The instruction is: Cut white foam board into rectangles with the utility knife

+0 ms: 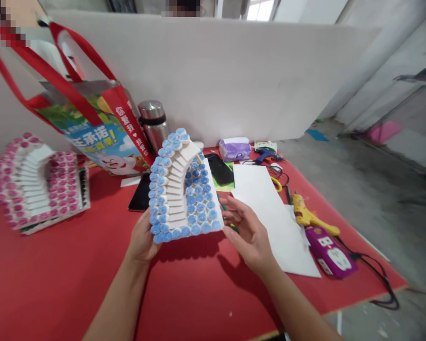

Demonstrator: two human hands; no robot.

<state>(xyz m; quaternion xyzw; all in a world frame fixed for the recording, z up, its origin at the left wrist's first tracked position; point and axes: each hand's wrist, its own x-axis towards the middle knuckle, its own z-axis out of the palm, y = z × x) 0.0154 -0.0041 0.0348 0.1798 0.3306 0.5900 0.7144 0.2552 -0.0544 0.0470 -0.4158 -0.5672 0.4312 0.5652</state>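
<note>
A white curved-staircase craft model [176,189], trimmed with rows of blue rolled rosettes, is held up above the red table. My left hand [142,237] grips its lower left side; the fingers go out of sight behind and under it. Close by its lower right edge is my right hand [248,237], with the fingers apart and curved toward the model. Whether those fingertips touch the edge I cannot tell. A similar staircase model with pink rosettes [62,184] stands at the far left of the table.
Behind the model are a printed tote bag [99,128], a steel flask [152,121] and a dark phone [218,169]. To the right lie white sheets [266,213], a yellow glue gun [310,215], a purple power strip [330,251] and cables. A white partition [213,76] stands at the back.
</note>
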